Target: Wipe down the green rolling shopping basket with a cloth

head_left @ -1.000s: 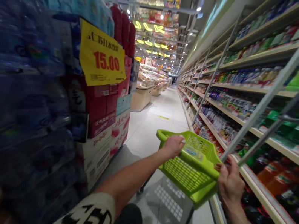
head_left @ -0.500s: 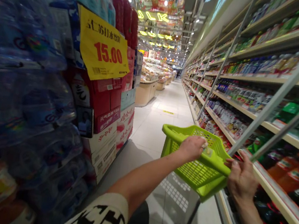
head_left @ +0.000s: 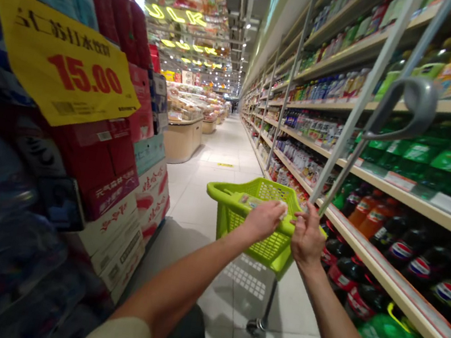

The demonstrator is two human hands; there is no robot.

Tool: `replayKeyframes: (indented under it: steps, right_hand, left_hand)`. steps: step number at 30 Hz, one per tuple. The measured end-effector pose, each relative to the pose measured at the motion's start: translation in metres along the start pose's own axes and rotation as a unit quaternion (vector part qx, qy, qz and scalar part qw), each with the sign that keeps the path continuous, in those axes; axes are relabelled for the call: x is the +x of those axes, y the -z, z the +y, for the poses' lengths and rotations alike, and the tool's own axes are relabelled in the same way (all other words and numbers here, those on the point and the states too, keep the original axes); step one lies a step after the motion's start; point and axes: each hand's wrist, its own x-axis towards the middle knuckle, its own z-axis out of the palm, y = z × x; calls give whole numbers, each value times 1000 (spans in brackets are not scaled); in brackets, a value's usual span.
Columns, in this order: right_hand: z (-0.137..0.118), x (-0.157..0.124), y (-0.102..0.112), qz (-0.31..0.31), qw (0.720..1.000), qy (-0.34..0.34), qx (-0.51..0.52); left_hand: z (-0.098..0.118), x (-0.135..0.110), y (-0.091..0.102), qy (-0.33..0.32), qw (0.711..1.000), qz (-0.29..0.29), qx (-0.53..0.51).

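Note:
A lime-green shopping cart (head_left: pixel 229 197) with a perforated plastic basket stands just ahead of me, angled along the aisle. My left hand (head_left: pixel 263 221) is closed on its handlebar near the middle, and a small crumpled white thing shows at the fingers. At the right end of the bar, my right hand (head_left: pixel 308 237) is closed around the handle with bent fingers; the palm side is hidden. One caster wheel (head_left: pixel 257 328) shows on the floor below the basket.
Stacked drink cartons (head_left: pixel 128 233) and a yellow price sign (head_left: pixel 66 61) line the left. Shelves with soda bottles (head_left: pixel 406 248) run along the right, where a grey loop-ended pole (head_left: pixel 421 109) leans. Wooden display bins (head_left: pixel 182 139) stand farther ahead.
My view has turned right and moved forward, so the cart and both hands sit farther left. The price sign is nearer, and more bottles show at right. Both hands remain at the handlebar.

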Motion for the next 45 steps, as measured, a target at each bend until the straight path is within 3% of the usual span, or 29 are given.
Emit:
replayKeyframes:
  steps: [3, 6, 8, 10, 14, 16, 20, 22, 26, 28, 31, 33, 39, 45]
  right_hand:
    - [4, -1, 2, -7, 1000, -6, 2]
    - [6, -3, 4, -3, 1000, -8, 5]
    - [5, -4, 3, 5, 1000, -4, 5]
    - [4, -5, 3, 11, 1000, 2, 9]
    - [8, -5, 5, 9, 1000, 17, 16]
    - [11, -4, 7, 8, 1000, 15, 14]
    - [11, -4, 8, 8, 1000, 11, 4]
    - [7, -4, 8, 11, 1000, 14, 1]
    - [6, -3, 10, 11, 1000, 20, 13]
    - [8, -4, 11, 6, 1000, 15, 21]
    - [9, -6, 10, -1, 999, 10, 31]
    - [5, -7, 7, -2, 999, 14, 32]
    - [2, -8, 4, -11, 999, 36, 25]
    - [5, -9, 2, -10, 999, 7, 38]
  left_hand:
    - [-6, -3, 4, -19, 1000, -20, 7]
    - [-34, -10, 18, 101, 995, 22, 4]
    - [-41, -12, 21, 153, 987, 52, 5]
    - [-28, -10, 14, 115, 992, 48, -3]
    - [8, -1, -2, -39, 999, -10, -27]
    - [4, -1, 2, -26, 999, -16, -24]
    - [-20, -5, 12, 112, 992, 54, -10]
    - [-12, -4, 7, 89, 994, 56, -15]
    - [18, 3, -9, -42, 999, -2, -25]
    - [13, 2, -5, -35, 999, -4, -24]
    - [-12, -4, 7, 70, 996, 44, -18]
    - [-18, -6, 9, 98, 993, 63, -13]
    - [15, -1, -5, -50, 998, -2, -29]
    - [-24, -9, 15, 109, 992, 54, -16]
